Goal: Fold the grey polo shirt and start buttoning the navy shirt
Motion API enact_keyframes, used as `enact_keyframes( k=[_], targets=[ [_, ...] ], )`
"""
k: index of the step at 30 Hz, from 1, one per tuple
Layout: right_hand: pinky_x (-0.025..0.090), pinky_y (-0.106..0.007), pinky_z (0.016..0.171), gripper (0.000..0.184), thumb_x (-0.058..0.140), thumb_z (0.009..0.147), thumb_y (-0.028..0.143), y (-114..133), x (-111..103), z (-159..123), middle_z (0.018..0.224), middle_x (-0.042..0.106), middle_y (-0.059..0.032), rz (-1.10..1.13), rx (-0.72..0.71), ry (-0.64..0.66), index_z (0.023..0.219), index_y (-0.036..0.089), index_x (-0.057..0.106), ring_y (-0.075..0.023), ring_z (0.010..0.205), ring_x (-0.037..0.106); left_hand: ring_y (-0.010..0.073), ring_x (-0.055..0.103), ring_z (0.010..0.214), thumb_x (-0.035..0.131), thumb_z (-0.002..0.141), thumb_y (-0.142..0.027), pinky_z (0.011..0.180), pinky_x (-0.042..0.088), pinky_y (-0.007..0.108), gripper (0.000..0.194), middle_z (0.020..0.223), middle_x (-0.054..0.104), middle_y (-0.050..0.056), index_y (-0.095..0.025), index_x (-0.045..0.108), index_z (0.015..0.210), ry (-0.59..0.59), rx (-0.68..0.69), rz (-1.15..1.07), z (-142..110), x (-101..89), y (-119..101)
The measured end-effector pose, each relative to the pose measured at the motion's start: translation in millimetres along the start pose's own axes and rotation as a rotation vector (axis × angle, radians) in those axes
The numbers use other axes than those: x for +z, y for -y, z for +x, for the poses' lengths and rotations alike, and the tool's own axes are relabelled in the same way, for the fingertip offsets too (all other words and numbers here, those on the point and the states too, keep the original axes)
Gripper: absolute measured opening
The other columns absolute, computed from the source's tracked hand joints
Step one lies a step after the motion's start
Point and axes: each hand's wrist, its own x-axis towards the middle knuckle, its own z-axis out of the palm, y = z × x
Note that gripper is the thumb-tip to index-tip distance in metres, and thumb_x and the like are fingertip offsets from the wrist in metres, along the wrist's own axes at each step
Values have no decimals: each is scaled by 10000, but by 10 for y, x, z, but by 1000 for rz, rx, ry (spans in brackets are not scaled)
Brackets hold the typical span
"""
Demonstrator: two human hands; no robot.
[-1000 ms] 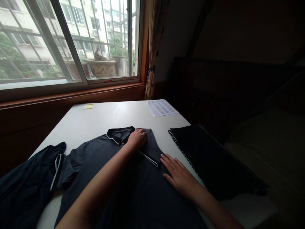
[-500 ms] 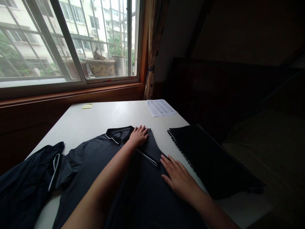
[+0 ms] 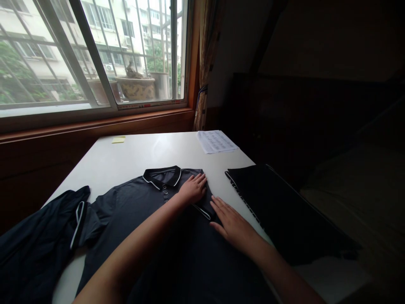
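Observation:
A dark grey polo shirt [image 3: 136, 219] with a black collar and white trim lies front up, its collar toward the window. My left hand [image 3: 193, 188] rests flat on its right shoulder, fingers extended. Beside it, my right hand [image 3: 230, 221] lies with fingers stretched out along the shirt's right edge, by the sleeve cuff with the white stripe. This right sleeve is folded inward over the body. The left sleeve [image 3: 99, 211] spreads outward. The lower part of the shirt is dark and partly behind my forearms.
The shirt lies on a white table [image 3: 152, 147]. Another dark garment [image 3: 34, 236] is at the left, touching the sleeve. A flat black cloth item [image 3: 284, 211] lies at the right. Printed papers [image 3: 217, 142] and a yellow sticky note [image 3: 118, 139] are at the far edge, below the window.
My left hand has slid right from beside the collar to the outer shoulder, uncovering the collar and buttons. My right hand has shifted slightly up at the sleeve edge.

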Motion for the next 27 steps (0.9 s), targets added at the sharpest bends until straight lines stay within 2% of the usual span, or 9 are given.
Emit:
enact_keyframes(
  k=[4,8,16,23,25,27],
  targets=[
    [268,-498,1209,657,396,1010,528,6,130,50,1630,249,-98,14,-21,53,1574,220,257,-253,1506,221,244,261,1495,353,1023,-445,1212,242,456,576,1603,306,114,-148,368,1516,23,-15,11,27,48,61],
    [216,-504,1222,650,378,1021,521,-3,152,-24,1645,195,-75,26,-25,68,1588,266,191,-239,1518,176,237,227,1507,325,1030,-467,1218,220,461,585,1613,278,106,-164,348,1529,28,-30,22,80,50,85],
    [210,-508,1224,661,392,1023,500,17,135,-207,1652,177,-54,20,-21,57,1595,290,136,-243,1518,178,248,257,1497,288,1037,-458,1212,219,500,571,1609,291,98,-187,338,1537,39,-50,25,134,49,102],
    [217,-506,1222,654,372,1027,501,36,168,-262,1653,171,-47,-18,10,55,1596,284,134,-239,1519,176,244,292,1482,315,1034,-400,1204,209,528,527,1599,334,64,-272,309,1546,8,-107,41,159,31,78],
    [219,-497,1222,653,373,1026,502,33,185,-266,1651,183,-46,-25,13,44,1596,281,141,-236,1517,187,263,298,1477,325,1029,-377,1192,228,537,524,1596,339,86,-241,334,1536,-13,-153,52,139,26,63],
    [220,-480,1223,650,372,1026,503,29,198,-270,1652,186,-41,-31,13,33,1595,279,150,-232,1515,193,292,320,1462,347,1019,-359,1180,256,520,531,1579,358,143,-154,386,1507,-34,-214,65,99,16,68]
  ],
)
